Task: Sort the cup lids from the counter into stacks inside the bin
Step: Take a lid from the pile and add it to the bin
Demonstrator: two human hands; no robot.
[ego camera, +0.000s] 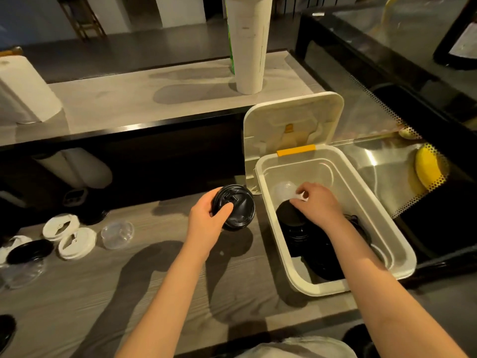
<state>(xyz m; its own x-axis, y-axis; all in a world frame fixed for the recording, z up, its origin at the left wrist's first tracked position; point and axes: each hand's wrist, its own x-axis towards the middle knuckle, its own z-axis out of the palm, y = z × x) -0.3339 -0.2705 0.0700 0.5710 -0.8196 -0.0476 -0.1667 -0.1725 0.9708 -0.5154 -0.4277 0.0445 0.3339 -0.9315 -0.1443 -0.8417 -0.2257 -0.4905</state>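
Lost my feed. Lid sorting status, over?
Left hand grips round black plastic lid over counter. Right hand inside cream plastic bin, pinching small white piece above black lid stack. Path clear.

Bin top open; black lid stacks crowd floor.

No words, numbers or signs could be read anywhere; nothing showed clear print.

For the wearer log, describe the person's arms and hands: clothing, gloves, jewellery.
Both forearms are bare; no sleeves show. The left hand and right hand wear no gloves, and no watch, ring or bracelet is visible. A pale grey garment shows at the bottom.
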